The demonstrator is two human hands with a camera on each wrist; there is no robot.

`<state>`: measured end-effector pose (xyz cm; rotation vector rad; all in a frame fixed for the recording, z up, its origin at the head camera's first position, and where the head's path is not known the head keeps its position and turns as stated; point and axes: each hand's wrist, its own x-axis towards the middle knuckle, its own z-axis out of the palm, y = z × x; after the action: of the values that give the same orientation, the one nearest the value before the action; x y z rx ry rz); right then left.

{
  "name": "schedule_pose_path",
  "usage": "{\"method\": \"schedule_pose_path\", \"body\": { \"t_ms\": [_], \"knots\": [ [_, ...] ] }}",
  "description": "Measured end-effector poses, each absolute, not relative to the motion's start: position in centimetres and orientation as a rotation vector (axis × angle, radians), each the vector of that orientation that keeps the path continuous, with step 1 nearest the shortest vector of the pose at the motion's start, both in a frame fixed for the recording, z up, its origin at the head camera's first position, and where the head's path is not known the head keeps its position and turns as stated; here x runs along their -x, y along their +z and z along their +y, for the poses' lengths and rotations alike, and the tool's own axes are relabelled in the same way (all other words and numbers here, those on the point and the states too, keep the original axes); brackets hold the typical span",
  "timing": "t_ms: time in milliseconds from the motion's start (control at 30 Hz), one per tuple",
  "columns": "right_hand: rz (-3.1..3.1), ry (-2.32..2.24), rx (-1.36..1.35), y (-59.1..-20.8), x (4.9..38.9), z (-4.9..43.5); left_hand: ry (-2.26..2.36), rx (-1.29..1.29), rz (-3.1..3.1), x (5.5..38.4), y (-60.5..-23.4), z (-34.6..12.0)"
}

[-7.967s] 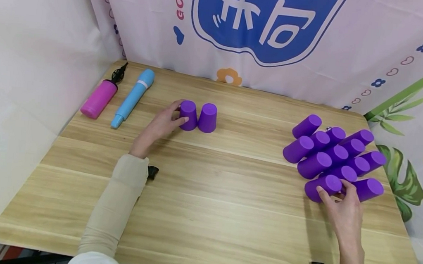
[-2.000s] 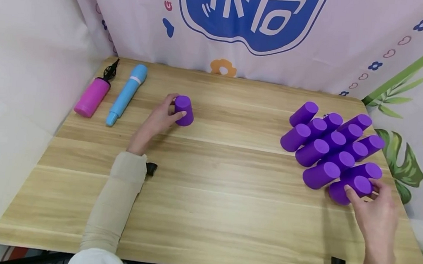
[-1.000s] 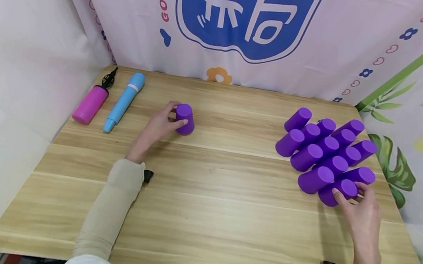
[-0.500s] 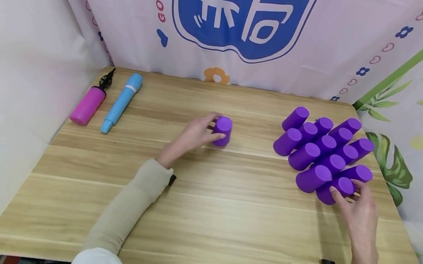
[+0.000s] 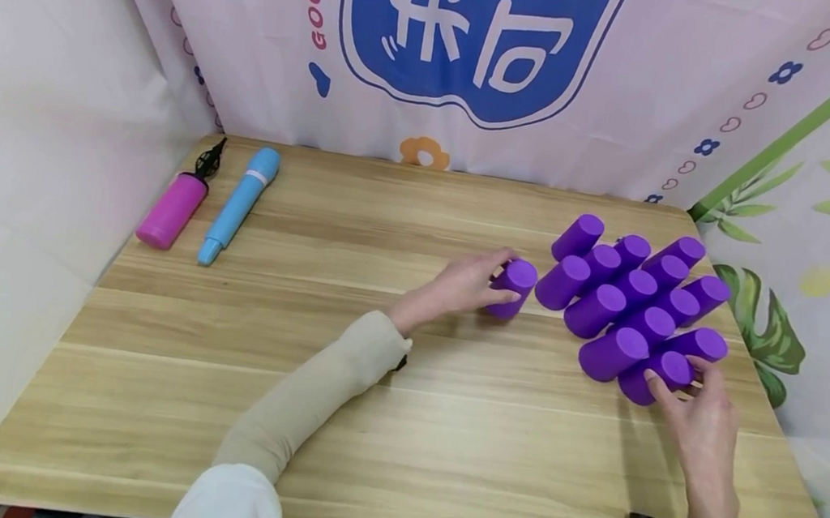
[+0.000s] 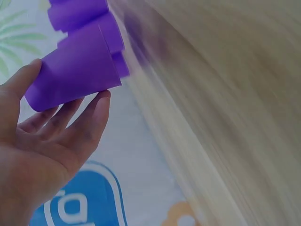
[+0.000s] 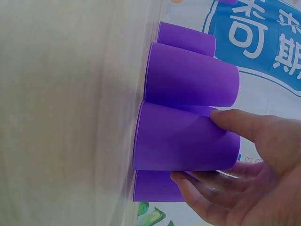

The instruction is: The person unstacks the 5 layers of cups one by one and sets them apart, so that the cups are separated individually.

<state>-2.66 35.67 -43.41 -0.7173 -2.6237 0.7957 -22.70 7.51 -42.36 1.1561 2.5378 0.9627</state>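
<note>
In the head view my left hand (image 5: 463,283) grips an upside-down purple cup (image 5: 513,288) just left of a cluster of similar cups. The left wrist view shows the thumb on one side of that cup (image 6: 77,68) and the fingers on the other; whether its rim touches the table cannot be told. At the cluster's near right corner, my right hand (image 5: 703,416) holds another purple cup (image 5: 650,377) between thumb and fingers. In the right wrist view this cup (image 7: 186,139) stands rim-down on the table, beside its neighbours.
The clustered purple cups (image 5: 596,310) stand upside down in rows on the right of the wooden table (image 5: 340,464). A pink hand pump (image 5: 172,210) and a light-blue stick-like thing with a rounded head (image 5: 239,206) lie at the back left. A printed cloth (image 5: 277,53) hangs behind.
Over the last second my left hand has carried its cup from the left-centre rightward, close to the cluster. Earlier a second cup stood beside it. My right hand has stayed on its cup.
</note>
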Motion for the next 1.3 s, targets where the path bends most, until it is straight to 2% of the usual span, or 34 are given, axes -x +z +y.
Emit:
{"method": "schedule_pose_path", "body": {
  "t_ms": [500, 1033, 1300],
  "knots": [
    [-2.625, 0.802, 0.694, -43.8, 3.2, 35.4, 0.864, -1.275, 2.527, 21.1, -44.2, 12.4],
    [-2.640, 0.813, 0.706, -44.0, 3.9, 35.6, 0.861, -1.209, 2.499, 20.9, -44.6, 12.8],
    [-2.661, 0.849, 0.673, -43.0, 2.8, 35.4, 0.991, -1.167, 2.469, 21.2, -45.3, 10.3]
  ]
}}
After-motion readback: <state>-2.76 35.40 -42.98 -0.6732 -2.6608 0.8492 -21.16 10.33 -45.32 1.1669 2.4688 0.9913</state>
